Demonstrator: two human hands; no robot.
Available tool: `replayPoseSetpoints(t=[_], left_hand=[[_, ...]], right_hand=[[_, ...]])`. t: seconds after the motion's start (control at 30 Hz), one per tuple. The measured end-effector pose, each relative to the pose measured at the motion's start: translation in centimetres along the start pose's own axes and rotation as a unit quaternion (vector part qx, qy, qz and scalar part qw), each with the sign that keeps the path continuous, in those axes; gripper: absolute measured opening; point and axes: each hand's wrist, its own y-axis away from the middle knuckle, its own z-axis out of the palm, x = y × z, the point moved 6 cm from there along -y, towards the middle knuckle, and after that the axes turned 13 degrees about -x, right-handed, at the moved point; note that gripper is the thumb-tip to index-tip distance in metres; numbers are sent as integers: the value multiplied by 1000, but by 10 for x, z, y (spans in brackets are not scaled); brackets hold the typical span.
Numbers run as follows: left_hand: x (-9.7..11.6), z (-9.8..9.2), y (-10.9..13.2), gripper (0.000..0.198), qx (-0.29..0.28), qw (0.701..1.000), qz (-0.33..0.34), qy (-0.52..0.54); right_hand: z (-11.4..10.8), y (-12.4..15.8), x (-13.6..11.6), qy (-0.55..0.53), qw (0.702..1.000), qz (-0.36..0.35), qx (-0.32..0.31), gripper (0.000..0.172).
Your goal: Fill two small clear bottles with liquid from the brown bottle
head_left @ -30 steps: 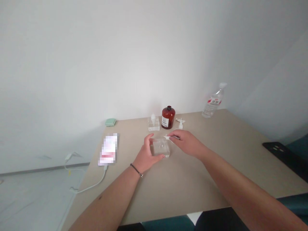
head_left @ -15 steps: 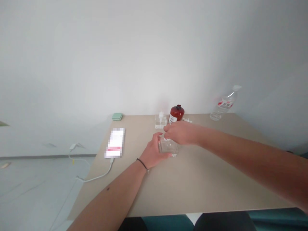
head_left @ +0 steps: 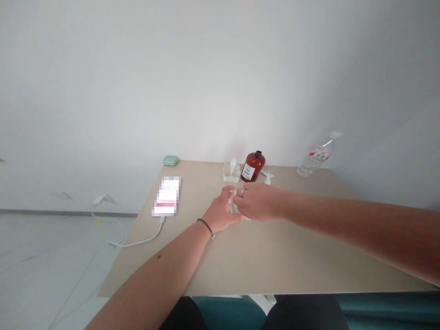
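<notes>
Left hand [head_left: 220, 211] first: it's cupped, fingers half closed, wrapped round the near-left side of a clear glass bottle [head_left: 234, 207], thumb up by the top edge. There's a thin dark band [head_left: 206, 227] on that wrist. The right hand [head_left: 258, 201] comes in from the right and sits over the bottle's top, fingers curled down and closed against it, a ring [head_left: 242, 193] showing on one finger. Anything pinched under those fingers is hidden.

The bottle sits on the table [head_left: 275, 256], a little back of the middle, squeezed between the two hands. Only a sliver of glass shows between them, plus a corner low on the right. Base down on the tabletop, it seems, top toward the right palm, but its long axis can't be read with this much of it covered.

Further back, near the wall: a second clear bottle with a white pump [head_left: 231, 170], an amber bottle [head_left: 252, 166] just right of it, and a loose white nozzle [head_left: 267, 176] beside that. Far right, a plastic water bottle [head_left: 318, 156]. Left side: a phone [head_left: 167, 196] on a white cable [head_left: 137, 239], and a small green case [head_left: 170, 160] at the back edge.
</notes>
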Motion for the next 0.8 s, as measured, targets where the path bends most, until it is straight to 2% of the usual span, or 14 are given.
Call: replayPoseSetpoints(t=[0.17, 0.3, 0.4, 0.5, 0.6, 0.7, 0.8], left_hand=[[1, -2, 0, 91, 7, 997, -37, -60], [-3, -2, -1, 93, 9, 998, -31, -50], [-5, -1, -1, 94, -4, 999, -22, -37], [-3, -1, 0, 94, -8, 999, -18, -38], [-1, -3, 2, 96, -1, 999, -17, -35], [-1, -2, 2, 96, 1, 999, -14, -40], [-3, -2, 1, 96, 8, 998, -13, -53]], right_hand=[[19, 18, -12, 51, 993, 30, 100, 17], [35, 29, -19, 55, 986, 65, 142, 23], [53, 37, -8, 34, 985, 116, 121, 26], [78, 51, 16, -30, 975, 210, 68, 29], [106, 76, 35, -102, 934, 342, 34, 35], [143, 103, 40, -186, 861, 474, 0, 39], [184, 120, 37, -320, 784, 532, -14, 37]])
